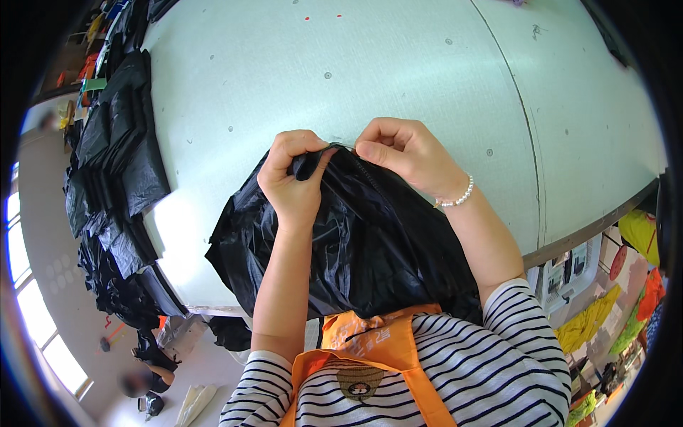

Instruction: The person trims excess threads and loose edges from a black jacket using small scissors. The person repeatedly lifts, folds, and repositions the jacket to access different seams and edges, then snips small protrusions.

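Across the table's near edge, against my body, spreads a crumpled, shiny black garment (341, 242) of thin fabric. A line that looks like zipper teeth (370, 174) slants down from its top edge. My left hand (293, 174) is closed on the garment's top edge, with a fold of black cloth bunched between thumb and fingers. Just to the right of it, my right hand (405, 153) pinches thumb and forefinger together at the upper end of the zipper line. What sits between those fingertips is too small to make out; fine thread-like strands show close by.
Under the work lies a large pale table (427, 78) with a seam running down its right part. Stacked black garments (128, 135) lie along its left edge. At lower right stand a clear plastic bin (569, 274) and bright cloths (587, 317). Another person (158, 377) is at lower left.
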`<move>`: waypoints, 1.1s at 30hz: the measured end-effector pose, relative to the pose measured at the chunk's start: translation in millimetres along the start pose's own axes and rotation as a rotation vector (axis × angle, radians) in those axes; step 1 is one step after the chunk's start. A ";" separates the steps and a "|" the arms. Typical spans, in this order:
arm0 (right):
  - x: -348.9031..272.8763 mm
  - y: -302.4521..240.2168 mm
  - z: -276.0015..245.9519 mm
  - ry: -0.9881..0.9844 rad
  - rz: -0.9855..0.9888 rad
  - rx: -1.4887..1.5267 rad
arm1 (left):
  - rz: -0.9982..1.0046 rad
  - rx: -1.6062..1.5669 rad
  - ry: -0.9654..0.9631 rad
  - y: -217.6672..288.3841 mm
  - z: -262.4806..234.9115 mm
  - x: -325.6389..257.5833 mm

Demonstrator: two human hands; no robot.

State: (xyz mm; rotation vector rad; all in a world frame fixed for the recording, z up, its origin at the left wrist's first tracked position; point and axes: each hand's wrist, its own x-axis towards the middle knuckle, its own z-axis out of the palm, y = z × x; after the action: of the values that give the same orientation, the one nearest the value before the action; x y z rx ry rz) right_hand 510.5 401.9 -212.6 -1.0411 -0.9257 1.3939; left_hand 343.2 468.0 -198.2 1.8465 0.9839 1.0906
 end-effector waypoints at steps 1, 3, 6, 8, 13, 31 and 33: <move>0.9 0.3 -1.0 0.000 -0.006 -0.020 | -0.007 0.001 -0.003 0.8 -0.2 0.0; 0.8 -2.0 -2.3 0.025 0.021 -0.040 | -0.012 -0.013 0.002 0.2 0.0 -0.3; -1.1 -7.9 -2.5 0.072 0.094 -0.005 | -0.006 -0.017 0.010 -0.8 0.7 -1.5; -3.8 -4.9 -1.1 0.073 0.110 0.068 | 0.001 -0.025 0.031 -3.2 2.4 -3.4; -7.2 4.3 12.9 0.100 0.073 0.053 | -0.004 -0.032 0.097 -6.5 8.9 -7.7; -71.5 -4.6 125.5 0.062 -0.072 -0.021 | -0.698 -0.645 0.461 11.1 -33.1 -140.3; -98.1 -6.2 177.8 -0.171 -0.098 -0.014 | -0.700 -1.001 0.365 27.1 -56.7 -188.2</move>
State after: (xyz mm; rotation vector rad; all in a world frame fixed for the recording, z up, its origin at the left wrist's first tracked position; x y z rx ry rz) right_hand 343.3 309.1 -143.9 -0.8847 -1.0977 1.4118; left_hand 234.2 303.1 -215.8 0.4529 0.9104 1.1555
